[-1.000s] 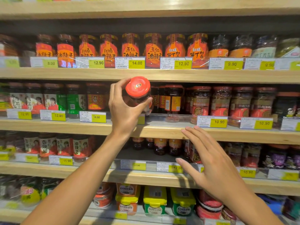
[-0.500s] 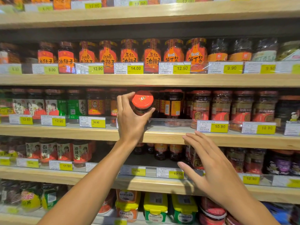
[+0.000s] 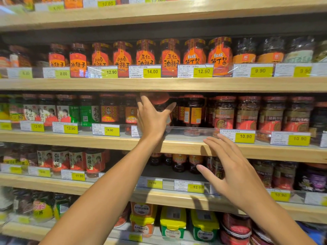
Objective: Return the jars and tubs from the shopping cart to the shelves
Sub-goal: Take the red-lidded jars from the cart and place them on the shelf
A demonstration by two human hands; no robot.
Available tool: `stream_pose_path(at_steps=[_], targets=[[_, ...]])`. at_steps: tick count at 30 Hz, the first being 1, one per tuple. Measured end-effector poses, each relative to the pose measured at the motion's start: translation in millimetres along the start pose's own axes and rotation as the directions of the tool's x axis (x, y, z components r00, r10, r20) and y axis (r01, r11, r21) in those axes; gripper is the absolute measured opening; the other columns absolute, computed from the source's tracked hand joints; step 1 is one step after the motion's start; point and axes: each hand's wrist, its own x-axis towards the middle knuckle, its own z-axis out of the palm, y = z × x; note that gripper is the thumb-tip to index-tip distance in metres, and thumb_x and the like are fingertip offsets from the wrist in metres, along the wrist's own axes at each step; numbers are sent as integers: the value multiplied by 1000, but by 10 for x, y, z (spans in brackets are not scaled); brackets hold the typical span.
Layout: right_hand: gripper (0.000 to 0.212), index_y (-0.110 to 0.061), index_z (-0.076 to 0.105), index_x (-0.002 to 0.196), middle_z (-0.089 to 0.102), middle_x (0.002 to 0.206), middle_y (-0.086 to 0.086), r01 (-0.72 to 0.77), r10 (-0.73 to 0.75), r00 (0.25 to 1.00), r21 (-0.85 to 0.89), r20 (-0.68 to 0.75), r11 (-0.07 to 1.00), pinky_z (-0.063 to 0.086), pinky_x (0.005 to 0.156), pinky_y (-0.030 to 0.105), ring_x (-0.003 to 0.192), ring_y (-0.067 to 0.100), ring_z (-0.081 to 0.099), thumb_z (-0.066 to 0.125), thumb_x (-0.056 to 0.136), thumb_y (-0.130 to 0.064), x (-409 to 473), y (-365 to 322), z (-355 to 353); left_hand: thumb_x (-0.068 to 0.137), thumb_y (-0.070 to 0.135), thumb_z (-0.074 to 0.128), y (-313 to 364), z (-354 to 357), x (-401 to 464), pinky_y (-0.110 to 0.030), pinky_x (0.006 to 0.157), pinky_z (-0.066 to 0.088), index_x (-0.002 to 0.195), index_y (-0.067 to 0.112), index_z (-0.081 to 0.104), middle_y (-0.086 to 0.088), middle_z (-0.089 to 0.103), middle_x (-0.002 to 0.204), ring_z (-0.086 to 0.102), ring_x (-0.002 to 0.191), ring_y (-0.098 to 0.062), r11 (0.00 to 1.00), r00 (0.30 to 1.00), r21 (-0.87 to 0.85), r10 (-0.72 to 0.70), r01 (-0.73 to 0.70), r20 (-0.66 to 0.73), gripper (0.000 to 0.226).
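Nearest the camera, the right hand (image 3: 237, 172) hovers with fingers spread and straight, grasping nothing, in front of the pale wooden shelf edge (image 3: 177, 147). Further in, the left hand (image 3: 152, 117) has its fingers and thumb wrapped round a red-lidded dark glass jar (image 3: 160, 101), which is inside the middle shelf bay above the clear plastic rail (image 3: 192, 129), just beside the orange-labelled dark sauce jars (image 3: 192, 114) to its right.
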Motion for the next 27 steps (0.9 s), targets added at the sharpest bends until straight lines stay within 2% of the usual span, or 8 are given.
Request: stream_pose_path(at_steps=[3,7,12,15,19,22,24,27], targets=[[71,-24,44,150,42,154,-12,-4,4,1000,16,8,1000,31,120,38,152,12,23,45,92,-66,40,-2,-6,68,73,73,87,20,53,-42,79,53,93,12,46,-4,52,97,59,100,-28,997,995,-11,-73,74,63,71],[69,-25,44,150,42,154,-13,-10,9,1000,41,6,999,31,119,39,153,11,21,53,93,-61,57,5,-37,60,77,76,146,3,121,-39,62,50,76,11,50,-3,59,78,63,82,-28,996,995,-13,-87,87,40,72],[69,-26,43,150,40,155,-16,-14,13,1000,46,12,999,26,118,33,153,7,17,51,91,-62,26,30,-41,61,73,78,159,6,80,-45,72,55,77,14,43,0,51,76,60,87,-28,993,993,-6,-114,114,4,70],[68,-28,42,151,38,155,-18,-18,18,1000,54,7,998,23,118,31,153,4,15,48,94,-66,9,44,-30,63,75,74,138,-26,76,-40,63,53,70,17,40,0,52,72,64,83,-29,993,991,18,-118,117,63,68],[71,-28,42,150,38,154,-19,-15,15,1000,55,-1,998,23,118,30,153,4,16,43,91,-68,-4,55,-18,72,70,73,60,-122,42,-40,68,50,90,11,46,-1,53,88,56,87,-25,993,981,119,-21,-3,195,67],[71,-27,43,150,40,154,-17,-14,15,1000,55,-11,998,25,118,30,152,6,19,44,92,-67,-5,68,-29,81,54,74,-38,-270,1,-36,73,41,118,9,41,2,48,94,47,90,-23,980,951,190,3,-65,309,67],[70,-27,43,150,41,154,-17,-18,18,1000,57,-11,998,26,117,31,152,7,20,45,93,-67,-2,75,-33,84,50,72,-125,-353,-21,-39,76,44,131,8,37,-1,55,96,52,95,-28,960,939,258,17,-112,345,72],[68,-26,43,150,40,154,-16,-23,23,1000,64,1,998,27,118,33,153,7,19,50,93,-64,2,88,-24,84,53,67,-236,-388,-17,-42,78,47,123,16,43,-4,66,107,59,108,-34,918,938,346,69,-192,339,59]])
